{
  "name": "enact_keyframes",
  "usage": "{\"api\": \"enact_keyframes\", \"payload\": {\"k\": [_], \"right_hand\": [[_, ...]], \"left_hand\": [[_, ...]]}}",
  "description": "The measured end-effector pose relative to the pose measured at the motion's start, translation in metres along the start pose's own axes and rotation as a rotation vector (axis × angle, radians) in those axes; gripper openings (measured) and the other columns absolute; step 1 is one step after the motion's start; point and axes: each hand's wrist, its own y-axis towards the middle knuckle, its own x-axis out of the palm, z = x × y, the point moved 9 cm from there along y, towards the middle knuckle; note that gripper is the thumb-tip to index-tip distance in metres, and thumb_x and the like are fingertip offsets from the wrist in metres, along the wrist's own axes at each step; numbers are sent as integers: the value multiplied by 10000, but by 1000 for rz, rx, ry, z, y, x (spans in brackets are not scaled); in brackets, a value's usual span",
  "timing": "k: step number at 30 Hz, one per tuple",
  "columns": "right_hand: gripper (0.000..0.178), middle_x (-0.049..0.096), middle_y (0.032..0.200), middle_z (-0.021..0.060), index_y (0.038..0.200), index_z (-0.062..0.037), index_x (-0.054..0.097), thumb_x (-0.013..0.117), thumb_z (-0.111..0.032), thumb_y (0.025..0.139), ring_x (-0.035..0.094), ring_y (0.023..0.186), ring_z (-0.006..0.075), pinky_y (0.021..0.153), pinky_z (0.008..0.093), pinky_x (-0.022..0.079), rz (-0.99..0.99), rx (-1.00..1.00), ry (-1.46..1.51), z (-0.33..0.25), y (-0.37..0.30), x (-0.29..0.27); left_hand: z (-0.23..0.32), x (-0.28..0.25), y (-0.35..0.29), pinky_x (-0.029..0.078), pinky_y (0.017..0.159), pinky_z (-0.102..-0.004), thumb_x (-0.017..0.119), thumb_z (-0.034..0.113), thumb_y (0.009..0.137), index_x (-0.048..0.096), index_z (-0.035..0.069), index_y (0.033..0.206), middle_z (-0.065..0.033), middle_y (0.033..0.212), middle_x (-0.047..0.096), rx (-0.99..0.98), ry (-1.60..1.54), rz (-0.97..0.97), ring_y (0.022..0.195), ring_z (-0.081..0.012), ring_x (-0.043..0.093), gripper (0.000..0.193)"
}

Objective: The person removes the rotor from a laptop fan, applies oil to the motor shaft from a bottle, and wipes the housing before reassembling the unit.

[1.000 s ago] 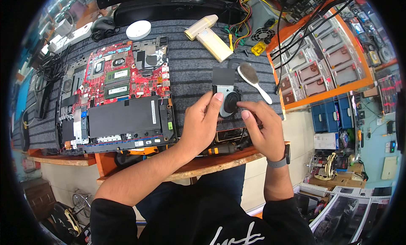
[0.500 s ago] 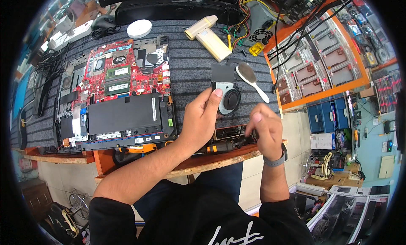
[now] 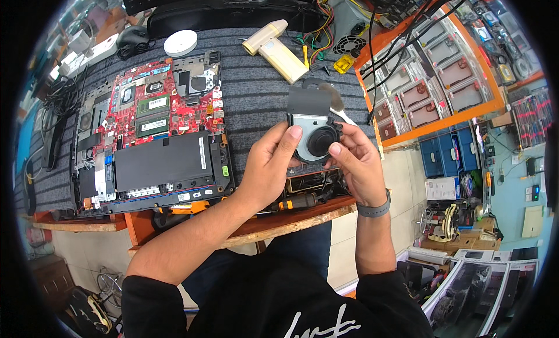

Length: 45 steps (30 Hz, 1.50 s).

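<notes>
Your left hand point(image 3: 272, 160) pinches the laptop cooling fan point(image 3: 304, 130) by its left side, thumb on the grey plate, while your right hand point(image 3: 361, 166) grips its right rim. The fan is held over the surface point(image 3: 250, 105), right of the opened laptop chassis point(image 3: 163, 166), near a bristle brush point(image 3: 342, 113).

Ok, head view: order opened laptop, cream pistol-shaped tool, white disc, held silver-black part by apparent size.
1. Opened laptop
2. Cream pistol-shaped tool and held silver-black part: unsure, part seems nearer the camera
3. White disc
</notes>
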Motion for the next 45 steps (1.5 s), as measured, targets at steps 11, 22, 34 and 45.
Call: {"api": "enact_keyframes", "payload": {"k": [11,22,34,45], "right_hand": [[296,682,990,26,1167,-13,581,720,-19,905,612,826,56,656,217,513,12,-36,-74,-1,1,5],[265,661,950,-2,1123,-31,585,730,-30,901,574,785,35,619,197,456,-3,-30,-91,-1,1,2],[260,662,956,7,1110,-31,573,728,-25,901,568,782,33,628,190,428,-2,-55,-85,-7,-5,4],[262,678,984,19,1047,-22,624,789,-65,848,613,819,62,633,211,506,-21,85,-120,-3,-9,26]], "left_hand": [[1,3,-3,559,809,-275,463,419,1063,608,54,1271,-39,1103,650,12,35,-27,1010,-98,625,444],[10,5,-1,442,625,-263,478,327,1071,549,-3,875,-26,809,480,159,79,-19,729,-76,473,390],[15,8,-2,429,644,-283,484,317,1069,551,-14,878,-39,800,478,212,119,-45,717,-100,475,388],[9,31,-8,490,971,-335,213,528,1083,431,25,1414,-88,1327,550,-13,-434,-254,1185,-174,562,641]]}}
